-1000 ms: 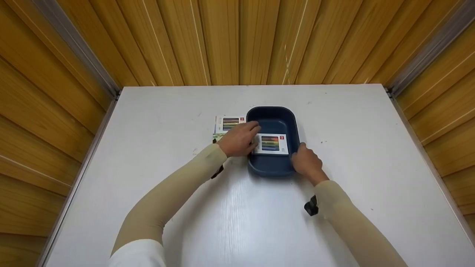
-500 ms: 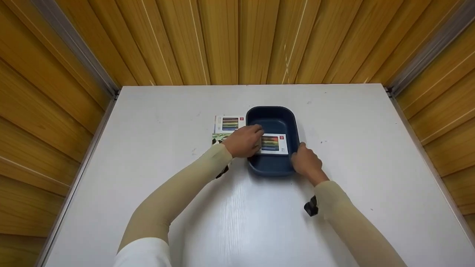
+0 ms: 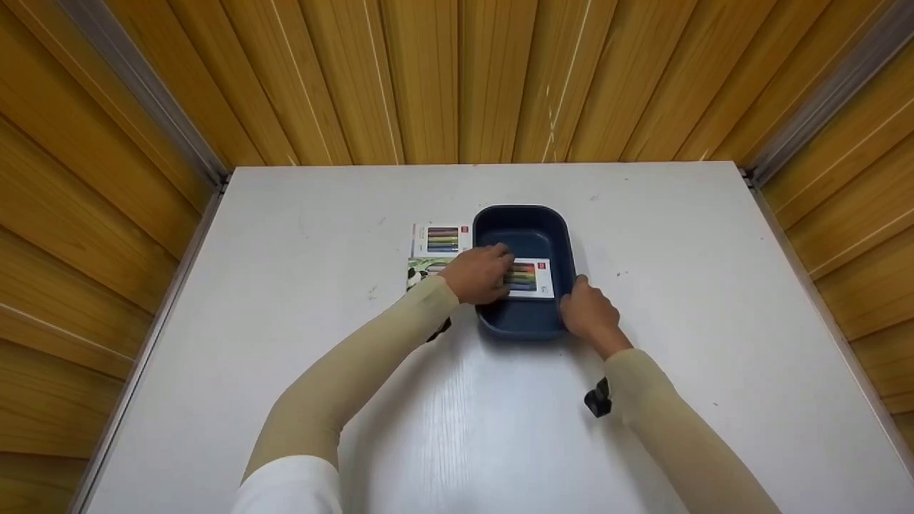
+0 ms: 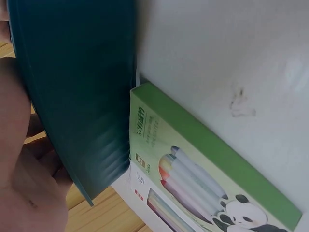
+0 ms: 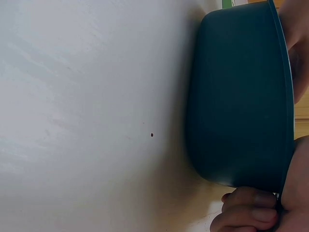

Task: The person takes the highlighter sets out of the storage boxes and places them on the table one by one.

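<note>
A dark blue plastic storage bin [image 3: 525,325] stands on the white table [image 3: 457,428]. Inside it lies a white box [image 3: 544,278] with a window showing coloured sticks. My left hand [image 3: 477,275] reaches over the bin's left rim and covers the left part of that box; its fingertips are partly hidden. In the left wrist view the hand [image 4: 34,193] shows beyond the bin wall. My right hand [image 3: 590,310] grips the bin's right rim near the front. The right wrist view shows its curled fingers [image 5: 246,210] outside the wall.
Against the bin's left side lie a green panda box [image 4: 193,159] of markers and, behind it, another white windowed box [image 3: 441,239]. Yellow-brown slatted walls [image 3: 457,78] close off the back and both sides of the table.
My left hand has moved right, further over the white box in the bin, uncovering more of the panda box. The bin, the boxes and my right hand stay in place.
</note>
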The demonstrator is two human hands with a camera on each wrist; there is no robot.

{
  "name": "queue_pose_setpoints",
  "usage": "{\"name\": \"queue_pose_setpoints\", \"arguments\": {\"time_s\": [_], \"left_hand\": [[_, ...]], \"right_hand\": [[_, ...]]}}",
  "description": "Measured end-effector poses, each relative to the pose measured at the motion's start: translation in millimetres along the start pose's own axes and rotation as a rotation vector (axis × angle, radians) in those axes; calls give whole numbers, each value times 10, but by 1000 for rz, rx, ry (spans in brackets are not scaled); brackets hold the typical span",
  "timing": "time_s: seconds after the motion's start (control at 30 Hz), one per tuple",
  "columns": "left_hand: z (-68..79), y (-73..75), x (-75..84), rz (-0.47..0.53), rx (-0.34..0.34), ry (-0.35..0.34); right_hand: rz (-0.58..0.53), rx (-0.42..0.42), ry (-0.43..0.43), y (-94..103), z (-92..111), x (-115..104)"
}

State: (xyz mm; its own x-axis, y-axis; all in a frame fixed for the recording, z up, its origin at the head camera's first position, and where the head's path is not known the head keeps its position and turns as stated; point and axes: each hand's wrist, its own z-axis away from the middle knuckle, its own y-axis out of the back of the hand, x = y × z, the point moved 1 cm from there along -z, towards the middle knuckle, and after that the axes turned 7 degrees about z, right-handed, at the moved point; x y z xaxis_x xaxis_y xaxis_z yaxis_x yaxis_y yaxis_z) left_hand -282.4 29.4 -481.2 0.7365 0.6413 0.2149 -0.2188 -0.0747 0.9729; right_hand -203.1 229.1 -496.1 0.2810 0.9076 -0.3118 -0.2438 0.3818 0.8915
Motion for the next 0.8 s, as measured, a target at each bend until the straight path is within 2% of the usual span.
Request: {"name": "queue_pose_setpoints", "arguments": {"time_s": [0.23, 0.47, 0.8], "left_hand": [[-38, -7, 39, -1, -47, 29], [-58, -6, 34, -54, -20, 4], [-95, -31, 78, -73, -52, 24]], "right_hand": [[-5, -8, 5, 3, 0, 1], [5, 31, 18, 9, -6, -30], [-4, 6, 3, 0, -4, -2]]}}
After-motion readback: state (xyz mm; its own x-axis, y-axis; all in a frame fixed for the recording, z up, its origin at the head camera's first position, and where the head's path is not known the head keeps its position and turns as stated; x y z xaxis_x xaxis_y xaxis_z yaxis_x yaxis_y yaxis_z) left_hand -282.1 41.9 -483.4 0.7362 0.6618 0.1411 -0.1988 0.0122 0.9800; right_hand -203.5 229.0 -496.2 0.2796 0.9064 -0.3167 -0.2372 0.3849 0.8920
